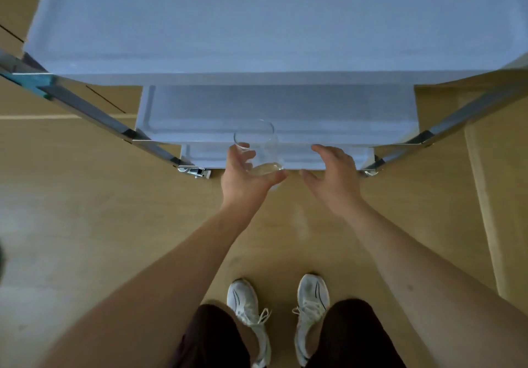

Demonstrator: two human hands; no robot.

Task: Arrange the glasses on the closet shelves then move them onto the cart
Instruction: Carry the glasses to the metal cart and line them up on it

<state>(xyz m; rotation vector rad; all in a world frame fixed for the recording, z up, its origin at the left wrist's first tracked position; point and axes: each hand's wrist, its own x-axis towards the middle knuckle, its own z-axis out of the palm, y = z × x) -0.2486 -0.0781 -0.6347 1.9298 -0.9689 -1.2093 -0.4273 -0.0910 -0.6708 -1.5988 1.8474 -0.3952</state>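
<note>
I look straight down on a white three-tier cart [257, 79] with metal corner posts. My left hand [243, 176] grips a clear drinking glass [265, 150] from its side, fingers and thumb curled around it. The glass is upright, held at the near edge of the cart's middle tier [328, 136]. My right hand [334, 179] hovers just right of the glass with fingers spread and loosely bent, holding nothing. The lowest tier [314, 159] shows partly beneath both hands.
The cart's top tray [257, 24] fills the upper view. Metal posts [94, 113] slant down at left and right, with a caster wheel [197, 172] at the near left corner. My feet in white sneakers [248, 307] stand on the wooden floor [85, 210].
</note>
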